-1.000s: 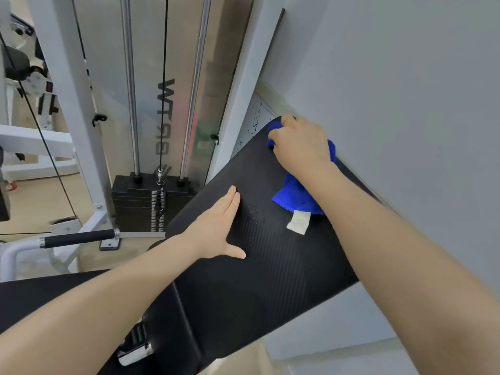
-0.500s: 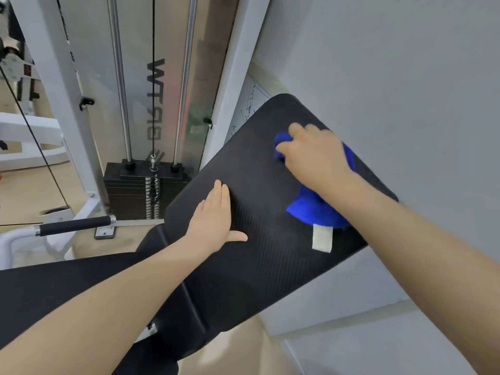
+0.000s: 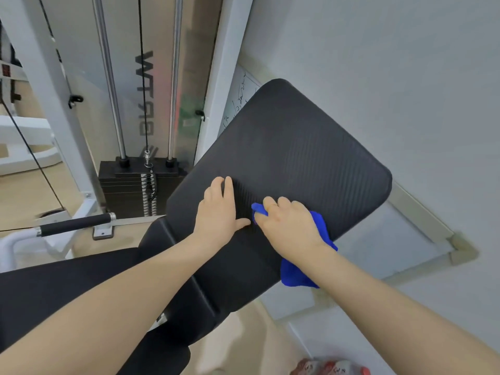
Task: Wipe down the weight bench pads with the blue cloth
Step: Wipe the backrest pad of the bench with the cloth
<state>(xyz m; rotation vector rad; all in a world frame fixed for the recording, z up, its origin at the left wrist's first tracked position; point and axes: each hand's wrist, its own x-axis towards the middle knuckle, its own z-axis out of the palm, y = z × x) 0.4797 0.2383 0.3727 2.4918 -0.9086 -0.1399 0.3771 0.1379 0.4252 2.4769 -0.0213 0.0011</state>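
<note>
Left hand (image 3: 220, 212) lies flat and open, bracing the backrest pad (image 3: 297, 158); right hand (image 3: 289, 226) presses the bunched blue cloth (image 3: 300, 274) onto its lower part. Seat pad (image 3: 67, 288) probably remains unwiped

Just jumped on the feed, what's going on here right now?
A person is wiping the back pad of a weight bench. The right hand presses a blue cloth onto the pad's lower part, near the hinge, and the left hand lies flat on the pad beside it, bracing. The seat pad nearer the person is not being touched.
</note>
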